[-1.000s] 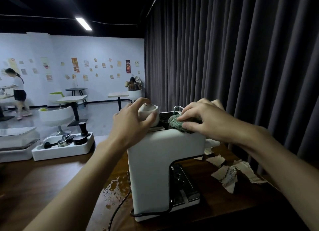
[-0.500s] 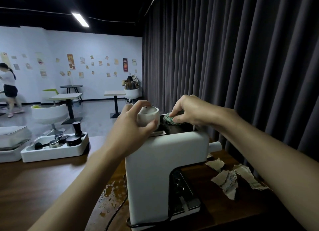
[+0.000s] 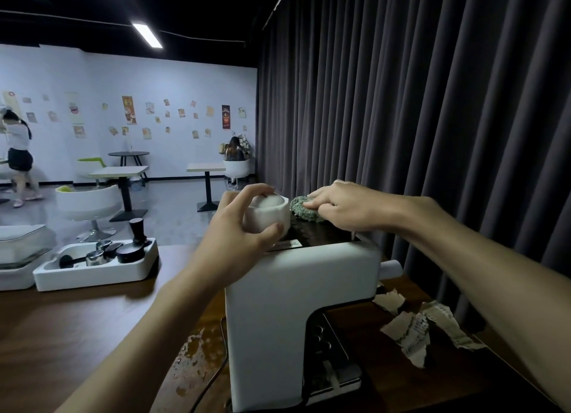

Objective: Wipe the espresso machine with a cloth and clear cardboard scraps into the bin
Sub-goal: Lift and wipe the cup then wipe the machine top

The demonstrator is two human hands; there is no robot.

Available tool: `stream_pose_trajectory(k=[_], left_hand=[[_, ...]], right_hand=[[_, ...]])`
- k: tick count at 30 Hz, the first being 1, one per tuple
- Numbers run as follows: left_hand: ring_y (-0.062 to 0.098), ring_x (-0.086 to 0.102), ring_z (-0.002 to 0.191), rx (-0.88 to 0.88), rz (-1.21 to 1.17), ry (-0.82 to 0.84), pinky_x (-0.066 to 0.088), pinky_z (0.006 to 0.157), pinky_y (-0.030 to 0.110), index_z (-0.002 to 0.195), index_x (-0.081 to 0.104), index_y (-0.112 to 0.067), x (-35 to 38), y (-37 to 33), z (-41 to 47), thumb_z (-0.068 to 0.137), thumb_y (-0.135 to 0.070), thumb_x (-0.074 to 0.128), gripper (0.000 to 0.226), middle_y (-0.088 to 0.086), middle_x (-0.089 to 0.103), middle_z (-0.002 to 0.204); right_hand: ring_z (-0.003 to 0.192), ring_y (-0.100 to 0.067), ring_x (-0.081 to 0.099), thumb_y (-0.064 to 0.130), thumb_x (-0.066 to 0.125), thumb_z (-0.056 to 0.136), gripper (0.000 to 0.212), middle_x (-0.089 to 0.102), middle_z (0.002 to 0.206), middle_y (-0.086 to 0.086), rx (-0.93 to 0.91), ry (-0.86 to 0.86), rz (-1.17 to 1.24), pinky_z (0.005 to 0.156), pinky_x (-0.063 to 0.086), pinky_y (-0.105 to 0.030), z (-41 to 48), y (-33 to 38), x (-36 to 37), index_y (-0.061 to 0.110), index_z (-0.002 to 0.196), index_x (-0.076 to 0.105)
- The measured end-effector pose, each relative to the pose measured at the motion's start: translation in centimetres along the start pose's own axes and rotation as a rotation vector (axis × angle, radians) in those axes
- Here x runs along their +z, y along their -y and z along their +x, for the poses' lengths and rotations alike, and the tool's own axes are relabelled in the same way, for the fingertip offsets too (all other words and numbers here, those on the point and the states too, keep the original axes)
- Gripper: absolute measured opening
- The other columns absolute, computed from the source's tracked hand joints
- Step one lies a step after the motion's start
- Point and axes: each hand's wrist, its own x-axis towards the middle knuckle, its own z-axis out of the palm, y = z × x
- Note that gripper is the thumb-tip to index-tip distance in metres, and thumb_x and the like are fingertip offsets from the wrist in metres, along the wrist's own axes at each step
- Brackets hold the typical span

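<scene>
Right hand [image 3: 343, 207] pressed cloth [image 3: 304, 208] on espresso machine [image 3: 278, 304] top's far edge. Left hand [image 3: 238, 242] gripped white cup [image 3: 268, 216], probably lifted clear. Cardboard scraps [image 3: 414, 329] nearer right hand.

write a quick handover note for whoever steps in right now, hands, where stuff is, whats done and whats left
Left hand: gripping the white cup at the top of the espresso machine.
Right hand: pressing the green cloth onto the machine's dark top panel, beside the cup.
Cardboard scraps: lying on the wooden table to the right of the machine, untouched. No bin in view.
Also: a wet-looking patch on the table left of the machine's base.
Done: wiping of the top is under way.
Left: how much of the machine is wiped can't be told; then clear the scraps into the bin.
</scene>
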Motion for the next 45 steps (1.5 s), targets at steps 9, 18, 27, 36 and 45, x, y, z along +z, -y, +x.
stream_pose_trajectory(k=[9, 18, 27, 36, 45], left_hand=[[0.014, 0.06, 0.095, 0.0, -0.068, 0.012, 0.05, 0.075, 0.02, 0.114, 0.053, -0.053, 0.0, 0.0, -0.1, 0.084, -0.03, 0.075, 0.044, -0.006, 0.047, 0.116], [0.012, 0.06, 0.101, 0.03, -0.16, 0.047, 0.049, 0.073, 0.012, 0.114, 0.052, -0.058, -0.1, 0.7, -0.3, 0.086, -0.026, 0.072, 0.047, -0.011, 0.044, 0.121], [0.008, 0.057, 0.102, 0.02, -0.137, 0.061, 0.046, 0.072, 0.009, 0.114, 0.051, -0.061, -0.3, 0.5, -0.3, 0.078, -0.04, 0.069, 0.045, -0.014, 0.045, 0.121], [0.008, 0.057, 0.099, 0.024, -0.106, 0.051, 0.044, 0.065, 0.004, 0.112, 0.047, -0.065, -0.3, 0.4, -0.5, 0.087, -0.03, 0.071, 0.049, -0.013, 0.045, 0.12], [0.012, 0.058, 0.1, 0.041, -0.146, 0.052, 0.048, 0.069, 0.01, 0.112, 0.05, -0.059, -0.3, 0.2, -0.6, 0.087, -0.025, 0.071, 0.047, -0.011, 0.045, 0.123]], right_hand=[[0.113, -0.008, 0.047, 0.025, 0.059, 0.095, 0.046, 0.049, 0.132, 0.014, -0.057, 0.112, -0.022, 0.098, 0.039, -0.032, -2.8, 0.2, -1.9, 0.045, 0.135, 0.05], [0.112, -0.006, 0.055, 0.024, 0.065, 0.093, 0.042, 0.06, 0.128, 0.013, -0.013, 0.048, 0.105, 0.095, 0.042, -0.023, 1.4, 0.1, -0.3, 0.039, 0.131, 0.058], [0.129, -0.01, 0.046, 0.011, 0.041, 0.096, 0.048, 0.051, 0.143, 0.013, -0.034, 0.13, 0.012, 0.11, 0.033, -0.027, -0.4, 1.9, -0.8, 0.032, 0.137, 0.054], [0.12, 0.002, 0.049, 0.024, 0.057, 0.096, 0.04, 0.053, 0.133, 0.02, -0.136, 0.113, 0.106, 0.102, 0.043, -0.026, -6.4, 2.1, -1.5, 0.047, 0.129, 0.053], [0.117, -0.014, 0.03, 0.034, 0.049, 0.1, 0.036, 0.05, 0.125, 0.0, 0.069, -0.064, -0.01, 0.102, 0.022, -0.033, -0.2, 0.8, 0.8, 0.049, 0.133, 0.051]])
